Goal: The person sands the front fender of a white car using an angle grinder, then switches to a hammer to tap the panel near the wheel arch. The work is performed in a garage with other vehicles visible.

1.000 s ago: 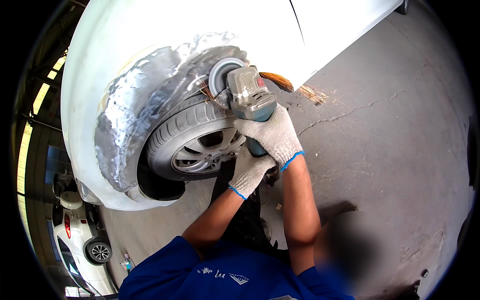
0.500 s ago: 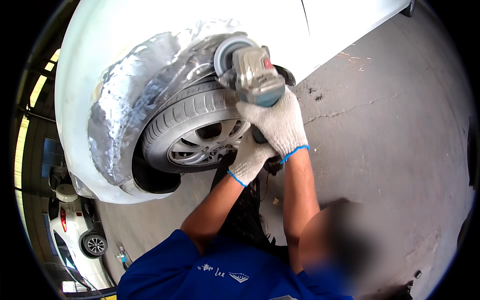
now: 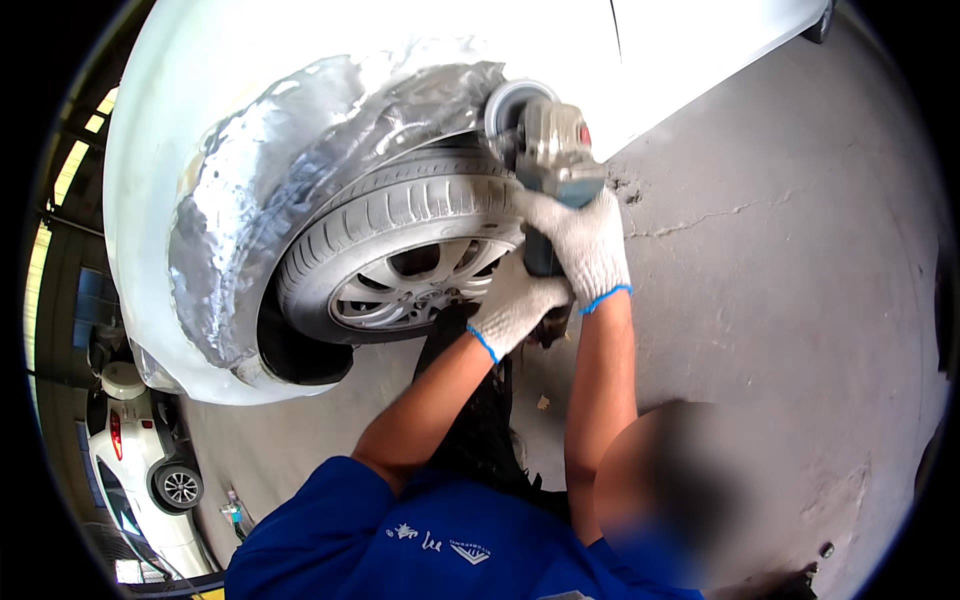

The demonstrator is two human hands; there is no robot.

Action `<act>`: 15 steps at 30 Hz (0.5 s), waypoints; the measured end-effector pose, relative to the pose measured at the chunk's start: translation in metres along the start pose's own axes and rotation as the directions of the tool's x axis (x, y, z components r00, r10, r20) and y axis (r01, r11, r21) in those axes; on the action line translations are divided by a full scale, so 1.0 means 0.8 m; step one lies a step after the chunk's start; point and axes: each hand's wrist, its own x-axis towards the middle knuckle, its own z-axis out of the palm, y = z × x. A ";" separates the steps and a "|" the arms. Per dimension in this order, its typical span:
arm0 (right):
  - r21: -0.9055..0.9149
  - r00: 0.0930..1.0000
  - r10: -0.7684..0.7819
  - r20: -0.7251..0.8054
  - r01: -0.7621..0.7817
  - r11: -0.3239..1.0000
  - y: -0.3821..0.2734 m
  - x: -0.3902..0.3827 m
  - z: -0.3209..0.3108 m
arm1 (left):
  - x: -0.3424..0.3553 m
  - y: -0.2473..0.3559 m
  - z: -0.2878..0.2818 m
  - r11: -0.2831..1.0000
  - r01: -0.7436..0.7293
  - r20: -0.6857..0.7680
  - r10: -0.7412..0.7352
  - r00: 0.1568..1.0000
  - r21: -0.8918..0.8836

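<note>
My right hand (image 3: 581,243), in a cream knit glove with blue cuff, is closed around the upper body of an angle grinder (image 3: 555,150). My left hand (image 3: 515,305), gloved alike, grips the grinder's handle lower down. The grinder's wheel (image 3: 515,105) sits at the right end of a bare, shiny metal patch (image 3: 250,200) on a white car's fender (image 3: 160,120). Just below that patch is the wheel arch with a dusty tire (image 3: 360,220) and silver rim (image 3: 390,295), partly behind my hands.
A grey cracked concrete floor (image 3: 770,280) spreads to the right beneath the car's white side. A second white car (image 3: 140,470) stands at the lower left, with a small bottle-like item (image 3: 235,510) on the floor beside it. Dark structural beams line the left edge.
The grinder and both hands have shifted right along the fender, the grinder also slightly upward from a second ago. The orange sparks seen earlier no longer show.
</note>
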 end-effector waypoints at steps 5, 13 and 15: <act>-0.009 0.999 -0.037 -0.033 0.037 0.999 0.014 0.002 0.010 | 0.004 -0.003 -0.007 1.000 -0.026 0.021 0.026 0.999 -0.001; -0.001 1.000 0.005 -0.018 -0.005 1.000 0.014 0.001 0.004 | 0.007 -0.009 -0.007 0.999 -0.052 0.044 0.052 0.998 -0.004; -0.022 0.999 0.008 -0.033 -0.008 1.000 0.011 0.003 0.007 | 0.004 -0.001 -0.007 0.999 -0.033 0.046 0.033 0.998 0.005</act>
